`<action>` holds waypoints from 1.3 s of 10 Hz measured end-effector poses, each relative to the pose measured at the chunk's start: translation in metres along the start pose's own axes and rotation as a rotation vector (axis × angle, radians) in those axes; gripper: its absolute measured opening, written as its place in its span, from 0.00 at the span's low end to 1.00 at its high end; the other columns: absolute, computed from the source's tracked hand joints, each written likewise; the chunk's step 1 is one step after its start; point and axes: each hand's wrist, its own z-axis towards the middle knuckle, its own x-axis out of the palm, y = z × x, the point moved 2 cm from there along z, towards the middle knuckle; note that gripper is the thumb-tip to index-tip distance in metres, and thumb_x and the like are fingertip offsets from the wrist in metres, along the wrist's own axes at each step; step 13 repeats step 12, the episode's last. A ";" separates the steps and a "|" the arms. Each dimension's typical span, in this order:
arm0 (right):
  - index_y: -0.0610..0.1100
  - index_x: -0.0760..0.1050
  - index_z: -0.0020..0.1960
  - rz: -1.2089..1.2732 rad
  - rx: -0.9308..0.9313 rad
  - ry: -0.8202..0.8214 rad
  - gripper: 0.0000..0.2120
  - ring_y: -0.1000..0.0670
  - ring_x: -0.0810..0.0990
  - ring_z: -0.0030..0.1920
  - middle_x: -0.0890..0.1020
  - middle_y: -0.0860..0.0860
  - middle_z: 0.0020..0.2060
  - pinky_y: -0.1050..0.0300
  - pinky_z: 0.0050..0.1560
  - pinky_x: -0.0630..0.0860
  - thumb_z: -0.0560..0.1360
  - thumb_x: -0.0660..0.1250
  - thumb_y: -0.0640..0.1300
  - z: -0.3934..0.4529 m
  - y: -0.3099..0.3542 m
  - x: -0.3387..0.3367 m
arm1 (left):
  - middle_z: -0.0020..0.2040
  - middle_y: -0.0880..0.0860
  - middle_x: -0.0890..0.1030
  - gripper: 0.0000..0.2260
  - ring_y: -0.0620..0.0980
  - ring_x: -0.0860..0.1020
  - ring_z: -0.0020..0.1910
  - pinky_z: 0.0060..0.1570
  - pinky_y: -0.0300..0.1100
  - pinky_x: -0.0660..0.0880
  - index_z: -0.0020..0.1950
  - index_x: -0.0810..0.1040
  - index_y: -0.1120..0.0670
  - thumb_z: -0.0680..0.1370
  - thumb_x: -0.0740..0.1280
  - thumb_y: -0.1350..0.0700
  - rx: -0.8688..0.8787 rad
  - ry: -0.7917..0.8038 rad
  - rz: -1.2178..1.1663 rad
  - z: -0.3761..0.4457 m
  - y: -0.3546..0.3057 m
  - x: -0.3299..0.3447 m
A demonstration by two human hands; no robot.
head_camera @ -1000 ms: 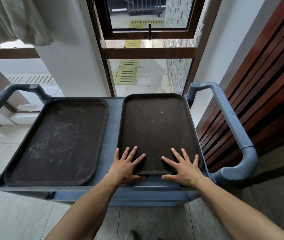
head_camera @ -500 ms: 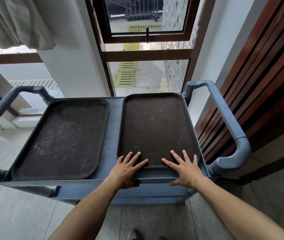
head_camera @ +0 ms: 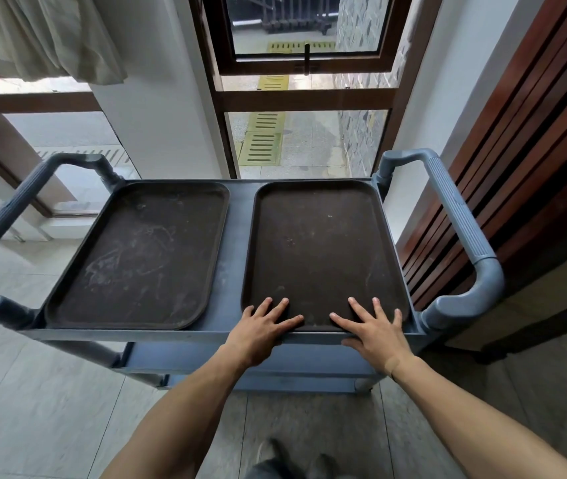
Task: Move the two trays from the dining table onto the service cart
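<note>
Two dark brown rectangular trays lie flat side by side on the top shelf of the grey-blue service cart (head_camera: 234,257). The left tray (head_camera: 137,257) has pale scuff marks and nothing touches it. My left hand (head_camera: 261,326) and my right hand (head_camera: 372,328) rest palm down on the near rim of the right tray (head_camera: 320,243), fingers spread on top of it. The heels of both hands lie over the cart's front edge. Neither hand is closed around anything.
Ribbed cart handles rise at the left (head_camera: 6,216) and the right (head_camera: 458,219). Behind the cart are a white pillar (head_camera: 157,126) and a dark-framed window (head_camera: 306,98). A slatted wooden wall (head_camera: 524,160) runs close along the right. Tiled floor lies to the left.
The right tray has slid farther onto the cart under my hands; its near edge overhung the front before and now sits inside the rim. My view has drawn back a little.
</note>
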 end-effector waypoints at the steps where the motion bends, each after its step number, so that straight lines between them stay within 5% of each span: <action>1: 0.71 0.47 0.75 0.009 0.016 -0.008 0.26 0.34 0.46 0.78 0.47 0.55 0.80 0.25 0.69 0.49 0.81 0.53 0.62 -0.005 0.003 0.003 | 0.83 0.51 0.46 0.32 0.60 0.48 0.80 0.74 0.59 0.56 0.80 0.46 0.37 0.83 0.59 0.57 -0.013 -0.008 -0.003 -0.004 -0.004 0.001; 6: 0.66 0.38 0.77 -0.037 0.026 0.006 0.40 0.32 0.47 0.77 0.47 0.52 0.80 0.31 0.72 0.40 0.72 0.51 0.75 -0.035 0.001 0.010 | 0.82 0.52 0.38 0.51 0.57 0.42 0.80 0.77 0.57 0.43 0.79 0.32 0.41 0.75 0.72 0.46 -0.078 0.098 0.003 -0.021 -0.015 0.009; 9: 0.68 0.42 0.76 0.038 0.116 0.012 0.43 0.36 0.50 0.78 0.54 0.54 0.79 0.30 0.71 0.41 0.64 0.32 0.80 -0.035 0.006 0.011 | 0.82 0.54 0.44 0.46 0.53 0.46 0.81 0.77 0.49 0.44 0.81 0.40 0.44 0.75 0.71 0.46 -0.035 0.057 -0.092 -0.040 -0.009 0.003; 13: 0.67 0.49 0.76 0.083 0.189 -0.005 0.39 0.42 0.52 0.78 0.58 0.55 0.79 0.28 0.70 0.42 0.68 0.35 0.78 -0.030 0.035 0.005 | 0.83 0.49 0.48 0.43 0.52 0.48 0.81 0.77 0.47 0.48 0.82 0.47 0.46 0.75 0.69 0.43 0.027 -0.005 -0.178 -0.074 0.027 0.001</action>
